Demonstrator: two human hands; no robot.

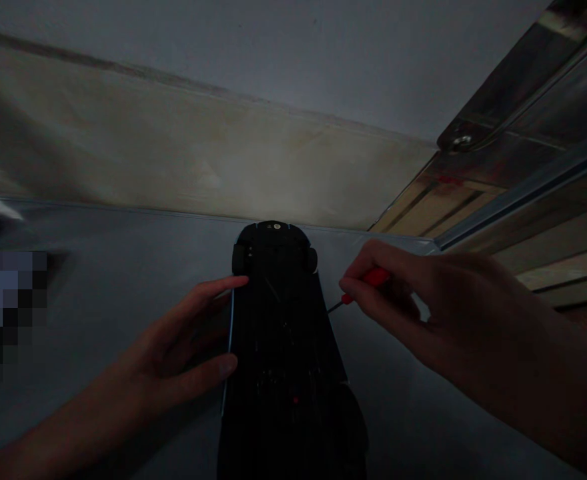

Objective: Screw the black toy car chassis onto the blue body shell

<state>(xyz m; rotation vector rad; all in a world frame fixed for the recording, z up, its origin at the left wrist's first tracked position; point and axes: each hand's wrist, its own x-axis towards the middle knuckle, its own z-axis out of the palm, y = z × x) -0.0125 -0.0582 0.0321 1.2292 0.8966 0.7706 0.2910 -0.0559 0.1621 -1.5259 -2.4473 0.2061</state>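
Grey and beige wall [173,153] fills the top of a very dim scene, above a pale grey tabletop [123,247] that runs up to it. A metal frame [523,180] with long rails slants in at upper right.

At centre, a black car [283,333] lies belly-up on the tabletop, its length running away from the viewer towards the wall. Two wheels [311,259] show at the far end. The underside is too dark for any marking or lettering to be read; only a small red spot [296,400] stands out low down.

The left hand [173,353] is spread loosely, gripping nothing. Its forefinger reaches to the car's left edge just below the far wheel, and its thumb presses the same side lower down.

The right hand [423,300] is curled tight round the red handle of a slim screwdriver [373,277], pinched between thumb and fingertips. The thin shaft slants down and left, its tip right at the car's right edge; whether it touches cannot be told.
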